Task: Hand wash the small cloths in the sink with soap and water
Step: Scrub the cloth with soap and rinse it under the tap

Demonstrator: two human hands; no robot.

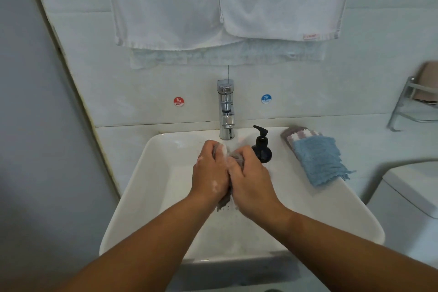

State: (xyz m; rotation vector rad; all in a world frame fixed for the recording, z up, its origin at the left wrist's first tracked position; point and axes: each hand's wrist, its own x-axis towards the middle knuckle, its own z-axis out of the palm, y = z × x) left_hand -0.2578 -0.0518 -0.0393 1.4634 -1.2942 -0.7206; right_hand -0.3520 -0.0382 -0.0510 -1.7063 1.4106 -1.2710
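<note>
Both hands, left hand (pixel 209 173) + right hand (pixel 248 180), clamp soapy grey cloth (pixel 224 202) over sink (pixel 151 173). Risk: elbow knocks soap pump (pixel 262 147) (just beside right hand).

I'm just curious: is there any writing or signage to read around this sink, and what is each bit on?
"热 HOT": on the red round sticker on the wall, left of the tap.
"冷 COLD": on the blue round sticker on the wall, right of the tap.
Too blurred to read: red lettering on the tag at the hem of the white towel.
No label shows on the black pump bottle.
</note>
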